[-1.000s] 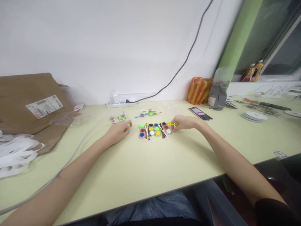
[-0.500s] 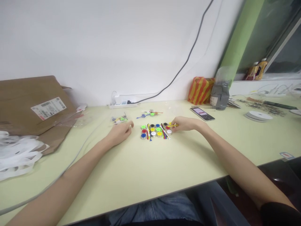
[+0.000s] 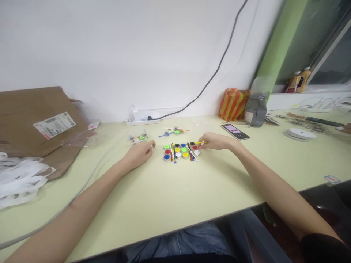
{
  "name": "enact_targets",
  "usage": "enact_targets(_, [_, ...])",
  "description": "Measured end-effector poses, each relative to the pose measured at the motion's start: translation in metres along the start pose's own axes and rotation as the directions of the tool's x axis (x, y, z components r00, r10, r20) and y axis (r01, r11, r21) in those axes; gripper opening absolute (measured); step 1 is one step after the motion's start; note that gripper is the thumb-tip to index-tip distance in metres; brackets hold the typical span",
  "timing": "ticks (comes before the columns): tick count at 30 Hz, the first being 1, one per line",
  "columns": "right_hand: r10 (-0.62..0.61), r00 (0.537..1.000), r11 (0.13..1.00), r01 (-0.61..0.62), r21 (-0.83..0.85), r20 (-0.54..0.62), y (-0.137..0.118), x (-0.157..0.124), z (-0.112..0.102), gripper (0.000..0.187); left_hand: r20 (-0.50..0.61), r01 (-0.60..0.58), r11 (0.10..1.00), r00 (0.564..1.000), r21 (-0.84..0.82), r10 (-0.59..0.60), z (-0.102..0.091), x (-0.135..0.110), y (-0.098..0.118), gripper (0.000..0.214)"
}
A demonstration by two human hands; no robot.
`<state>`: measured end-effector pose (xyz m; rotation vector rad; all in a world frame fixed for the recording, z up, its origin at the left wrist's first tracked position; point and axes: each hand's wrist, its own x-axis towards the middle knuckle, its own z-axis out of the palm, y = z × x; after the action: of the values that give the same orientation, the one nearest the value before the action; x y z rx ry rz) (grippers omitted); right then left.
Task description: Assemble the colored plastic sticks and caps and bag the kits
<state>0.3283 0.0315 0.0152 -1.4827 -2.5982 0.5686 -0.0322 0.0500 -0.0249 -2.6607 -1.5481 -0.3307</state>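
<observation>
My right hand [image 3: 214, 141] pinches a yellow arrow-shaped plastic spinner [image 3: 202, 142] at the right end of a tight group of small round pieces. These have coloured tops, such as the blue one [image 3: 167, 157], the white one [image 3: 196, 153] and the black one [image 3: 192, 144]. Between them lie two bundles of thin plastic arrows, a left bundle [image 3: 172, 152] and a right bundle [image 3: 192, 152]. Left of the group, my left hand [image 3: 139, 152] rests on the table with loosely bent fingers apart, holding nothing visible. Just behind it is a clear bag of coloured pieces [image 3: 139, 137].
More arrows and discs [image 3: 175, 132] lie behind the group. A power strip [image 3: 142, 122] sits against the wall. To the right are a phone [image 3: 236, 132], a striped bag [image 3: 233, 105] and white reels [image 3: 299, 134]. A brown paper package [image 3: 24, 120] and white strapping [image 3: 22, 180] are at left.
My right hand has shifted slightly, and the yellow arrow in it has risen away from the red-topped piece, now more visible. My left hand has stayed in place.
</observation>
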Motion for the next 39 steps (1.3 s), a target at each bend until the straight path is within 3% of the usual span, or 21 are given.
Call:
enact_targets(3, [-0.026, 1.000, 0.999, 0.026, -0.024, 0.003, 0.005, -0.001, -0.003, 0.031, -0.004, -0.005, 1.000, 1.000, 0.008, 0.005, 0.001, 0.000, -0.001, 0.032])
enact_targets(5, [-0.011, 0.998, 1.000, 0.010, -0.011, -0.055, 0.010, -0.002, -0.006, 0.029, -0.004, -0.012, 1.000, 1.000, 0.015, 0.012, 0.001, 0.000, -0.002, 0.031])
enact_targets(7, [0.068, 0.984, 0.997, -0.073, -0.021, -0.164, 0.016, -0.002, -0.008, 0.029, -0.004, -0.013, 1.000, 1.000, 0.020, 0.013, 0.001, 0.000, -0.003, 0.031])
enact_targets(10, [0.235, 0.912, 0.961, -0.270, -0.062, -0.336, 0.027, 0.003, -0.005, 0.030, -0.001, -0.008, 1.000, 1.000, 0.028, 0.008, 0.000, 0.000, -0.002, 0.030])
enact_targets(12, [0.302, 0.871, 0.932, -0.356, -0.072, -0.388, 0.032, 0.010, 0.001, 0.029, 0.006, 0.001, 0.999, 1.000, 0.033, -0.001, 0.000, 0.001, -0.002, 0.031])
enact_targets(14, [0.326, 0.862, 0.922, -0.381, -0.072, -0.388, 0.036, 0.017, 0.007, 0.028, 0.014, 0.011, 0.999, 1.000, 0.040, -0.012, -0.001, 0.001, -0.002, 0.032])
enact_targets(21, [0.330, 0.869, 0.930, -0.367, -0.034, -0.369, 0.041, 0.030, 0.018, 0.030, 0.007, -0.009, 0.999, 1.000, 0.038, 0.009, 0.000, 0.001, -0.002, 0.031])
enact_targets(26, [0.272, 0.896, 0.958, -0.288, 0.009, -0.350, 0.043, 0.033, 0.023, 0.028, 0.012, -0.006, 0.999, 1.000, 0.044, 0.006, 0.000, 0.001, -0.003, 0.030])
enact_targets(31, [0.282, 0.865, 0.956, -0.291, 0.042, -0.415, 0.043, 0.030, 0.021, 0.034, 0.018, 0.001, 0.998, 1.000, 0.058, -0.002, 0.000, 0.001, -0.002, 0.032])
enact_targets(35, [0.237, 0.843, 0.967, -0.250, 0.038, -0.483, 0.029, 0.036, 0.020, 0.036, 0.010, 0.001, 0.998, 1.000, 0.066, -0.002, 0.000, 0.001, -0.002, 0.031])
enact_targets(39, [0.096, 0.860, 0.986, -0.151, -0.070, -0.501, 0.004, 0.068, 0.024, 0.029, -0.001, -0.005, 0.999, 1.000, 0.047, 0.005, 0.001, -0.001, -0.002, 0.030])
